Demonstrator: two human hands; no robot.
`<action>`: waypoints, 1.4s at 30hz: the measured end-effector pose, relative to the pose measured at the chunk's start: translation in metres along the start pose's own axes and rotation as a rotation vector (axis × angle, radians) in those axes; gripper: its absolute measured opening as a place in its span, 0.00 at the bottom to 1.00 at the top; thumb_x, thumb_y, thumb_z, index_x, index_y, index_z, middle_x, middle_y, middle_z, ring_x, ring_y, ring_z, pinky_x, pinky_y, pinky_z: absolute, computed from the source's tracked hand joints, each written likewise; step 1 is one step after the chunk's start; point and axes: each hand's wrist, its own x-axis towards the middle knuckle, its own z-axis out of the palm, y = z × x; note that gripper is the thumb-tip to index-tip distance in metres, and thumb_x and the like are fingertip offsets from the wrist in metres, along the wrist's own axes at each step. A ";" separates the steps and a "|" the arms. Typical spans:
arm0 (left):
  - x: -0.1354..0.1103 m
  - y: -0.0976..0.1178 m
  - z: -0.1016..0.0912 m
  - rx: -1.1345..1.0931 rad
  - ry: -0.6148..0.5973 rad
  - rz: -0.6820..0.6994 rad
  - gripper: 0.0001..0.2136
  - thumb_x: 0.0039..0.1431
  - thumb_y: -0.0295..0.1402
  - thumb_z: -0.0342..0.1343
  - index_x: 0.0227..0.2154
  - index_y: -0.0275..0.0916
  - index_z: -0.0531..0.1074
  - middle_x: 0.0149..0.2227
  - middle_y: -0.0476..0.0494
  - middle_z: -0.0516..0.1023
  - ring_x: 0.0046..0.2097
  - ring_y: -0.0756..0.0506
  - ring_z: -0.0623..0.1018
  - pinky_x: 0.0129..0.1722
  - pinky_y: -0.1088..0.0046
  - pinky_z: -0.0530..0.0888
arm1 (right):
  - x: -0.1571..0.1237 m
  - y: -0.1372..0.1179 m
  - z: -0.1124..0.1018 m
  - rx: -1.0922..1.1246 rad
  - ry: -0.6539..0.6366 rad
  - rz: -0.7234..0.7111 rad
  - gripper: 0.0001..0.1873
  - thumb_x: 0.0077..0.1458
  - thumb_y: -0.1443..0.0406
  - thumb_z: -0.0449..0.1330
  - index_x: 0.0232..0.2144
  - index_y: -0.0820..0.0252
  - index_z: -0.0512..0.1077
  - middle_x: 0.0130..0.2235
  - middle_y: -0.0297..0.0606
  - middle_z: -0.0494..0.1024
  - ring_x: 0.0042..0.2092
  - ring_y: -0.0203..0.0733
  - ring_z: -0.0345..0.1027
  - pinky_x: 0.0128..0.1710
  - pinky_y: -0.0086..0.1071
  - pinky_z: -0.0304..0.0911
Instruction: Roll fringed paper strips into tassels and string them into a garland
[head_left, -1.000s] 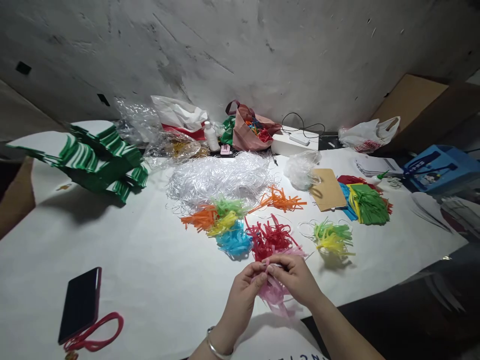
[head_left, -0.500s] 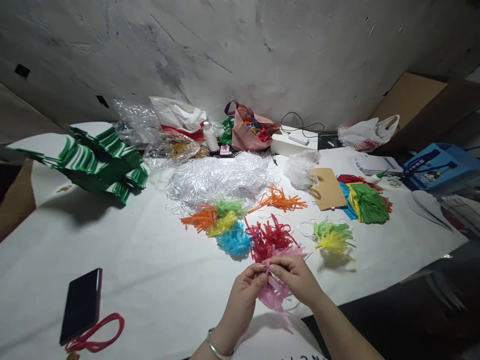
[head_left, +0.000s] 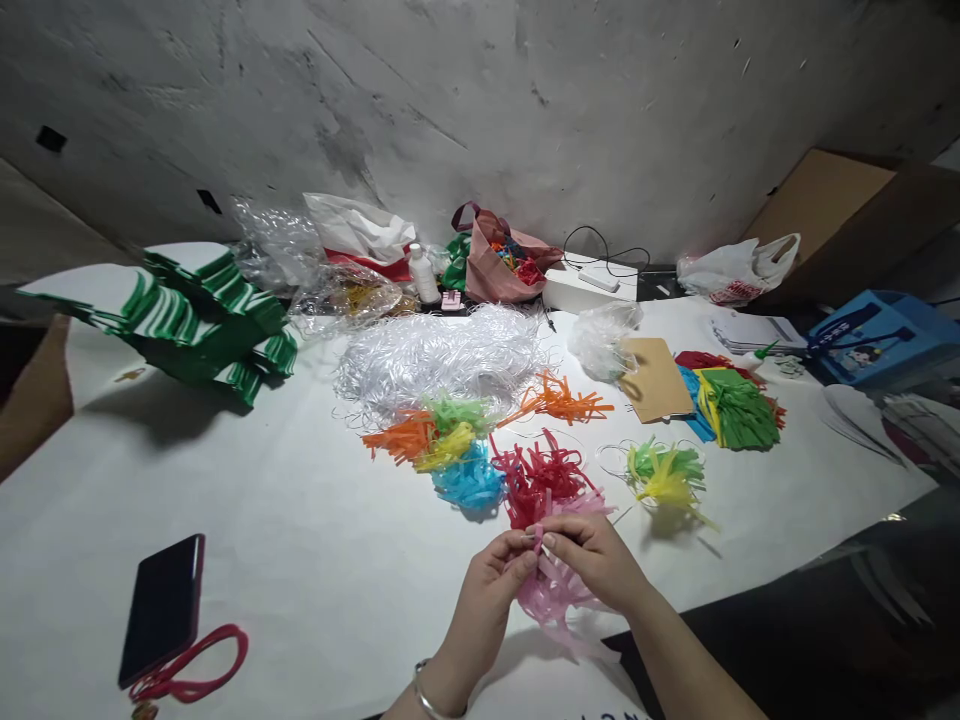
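A pink paper tassel (head_left: pixel 551 598) is pinched at its twisted top between my two hands, its fringe hanging below and behind them. My left hand (head_left: pixel 495 578) is closed on the tassel from the left, thumb against fingers. From the right, my right hand (head_left: pixel 592 555) pinches the same spot, and a thin pale piece shows between the fingertips. Just beyond the hands lies a red tassel (head_left: pixel 541 480). Left of it is a blue tassel (head_left: pixel 469 478) with yellow (head_left: pixel 446 447), orange (head_left: pixel 401 437) and light green (head_left: pixel 455 412) ones.
Behind is a heap of white string (head_left: pixel 442 355). An orange tassel (head_left: pixel 562 400) and a yellow-green pair (head_left: pixel 667 478) lie to the right, near brown card (head_left: pixel 654 378) and green fringe (head_left: pixel 741 410). Green folded paper (head_left: pixel 210 330) and a phone (head_left: pixel 163 610) are at left.
Both hands stay nearly in place on the pink tassel, with its fringe strips shifted slightly. A strip of the yellow tassel at right points further out.
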 end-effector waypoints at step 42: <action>0.003 -0.005 -0.005 -0.006 0.242 0.061 0.14 0.46 0.39 0.69 0.35 0.37 0.78 0.33 0.43 0.82 0.35 0.46 0.79 0.37 0.73 0.74 | -0.009 0.014 0.010 -0.301 0.293 -0.096 0.14 0.64 0.59 0.53 0.29 0.59 0.72 0.27 0.34 0.74 0.29 0.37 0.65 0.28 0.28 0.58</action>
